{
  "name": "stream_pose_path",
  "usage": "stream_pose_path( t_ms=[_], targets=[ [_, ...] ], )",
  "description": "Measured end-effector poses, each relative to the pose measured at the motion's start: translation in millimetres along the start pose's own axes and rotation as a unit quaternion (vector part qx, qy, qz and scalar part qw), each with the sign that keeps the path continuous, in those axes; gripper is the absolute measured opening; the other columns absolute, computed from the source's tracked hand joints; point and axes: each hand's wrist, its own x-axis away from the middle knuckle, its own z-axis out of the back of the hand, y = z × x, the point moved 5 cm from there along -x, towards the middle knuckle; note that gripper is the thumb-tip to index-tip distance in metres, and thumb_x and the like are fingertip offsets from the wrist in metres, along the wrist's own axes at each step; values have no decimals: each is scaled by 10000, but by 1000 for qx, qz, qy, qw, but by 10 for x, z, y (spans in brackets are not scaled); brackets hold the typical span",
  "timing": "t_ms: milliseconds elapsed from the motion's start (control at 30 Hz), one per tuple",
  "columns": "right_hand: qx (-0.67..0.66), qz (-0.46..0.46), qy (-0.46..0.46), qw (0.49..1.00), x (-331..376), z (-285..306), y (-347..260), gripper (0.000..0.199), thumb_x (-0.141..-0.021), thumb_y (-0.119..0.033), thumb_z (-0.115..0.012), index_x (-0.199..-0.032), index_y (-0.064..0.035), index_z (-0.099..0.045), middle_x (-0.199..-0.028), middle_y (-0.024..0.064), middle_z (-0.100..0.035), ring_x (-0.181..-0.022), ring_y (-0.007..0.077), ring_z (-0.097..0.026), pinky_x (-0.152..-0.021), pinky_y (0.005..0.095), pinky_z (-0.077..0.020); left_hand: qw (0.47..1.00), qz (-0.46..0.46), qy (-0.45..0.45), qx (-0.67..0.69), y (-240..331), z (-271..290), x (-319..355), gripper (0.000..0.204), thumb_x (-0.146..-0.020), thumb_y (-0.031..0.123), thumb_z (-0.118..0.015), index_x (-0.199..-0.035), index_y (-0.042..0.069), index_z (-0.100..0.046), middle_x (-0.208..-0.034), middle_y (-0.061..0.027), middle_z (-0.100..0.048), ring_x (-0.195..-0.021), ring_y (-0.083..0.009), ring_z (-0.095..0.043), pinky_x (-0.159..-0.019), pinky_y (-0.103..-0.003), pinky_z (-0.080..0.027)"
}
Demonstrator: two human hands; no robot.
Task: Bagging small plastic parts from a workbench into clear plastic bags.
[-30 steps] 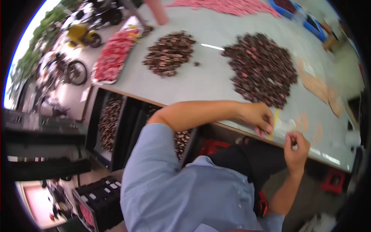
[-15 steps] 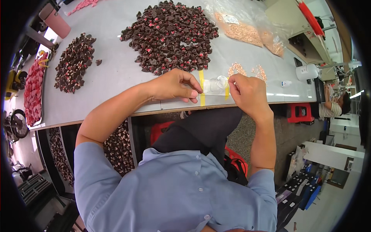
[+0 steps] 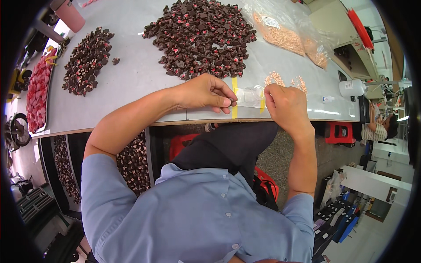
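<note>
My left hand (image 3: 208, 93) is closed in a pinch at the table's front edge, a small dark piece (image 3: 233, 102) between thumb and fingertips. Beside those fingertips, a whitish strip (image 3: 245, 100) lies between two bands of yellow tape (image 3: 234, 112). A clear round dish (image 3: 258, 91) sits on it. At the dish's right side my right hand (image 3: 287, 104) is curled, thumb and forefinger together; whatever they hold is hidden. Small pale-orange bits (image 3: 274, 79) lie loose just beyond it. Past my left hand spreads a big heap of dark pieces with pink spots (image 3: 199, 41).
A smaller pile of dark pieces (image 3: 87, 61) lies on the left, near a tray of pink pieces (image 3: 37, 96) and a pink tumbler (image 3: 68, 15). Clear bags of pale-orange bits (image 3: 283, 40) lie at the back right, a white bottle (image 3: 352, 87) nearer. Red stools stand below the table.
The view has shifted a little, so the table things appear slightly higher and further right. The dark piece in my left fingertips now shows more plainly. Both hands stay near the dish.
</note>
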Motion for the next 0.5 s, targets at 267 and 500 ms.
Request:
stream_pose_path(
  t_ms=[267,500],
  targets=[
    [-25,15,34,999,17,75,-58,72,-815,-45,-696,-836,-61,-630,-660,92,-634,-527,259,-598,-522,366,-467,1000,-10,-5,1,-2,2,-3,284,-932,94,-682,-1177,-44,-643,-1128,-139,-710,-913,-165,-712,-732,-251,-557],
    [-327,-77,135,932,118,-78,-367,89,-802,51,-704,-855,-8,-664,-569,35,-559,-467,104,-528,-446,240,-379,1000,-3,-1,2,36,-10,28,295,-938,126,-683,-1187,-26,-640,-1105,-131,-713,-891,-180,-720,-714,-268,-559]
  ],
)
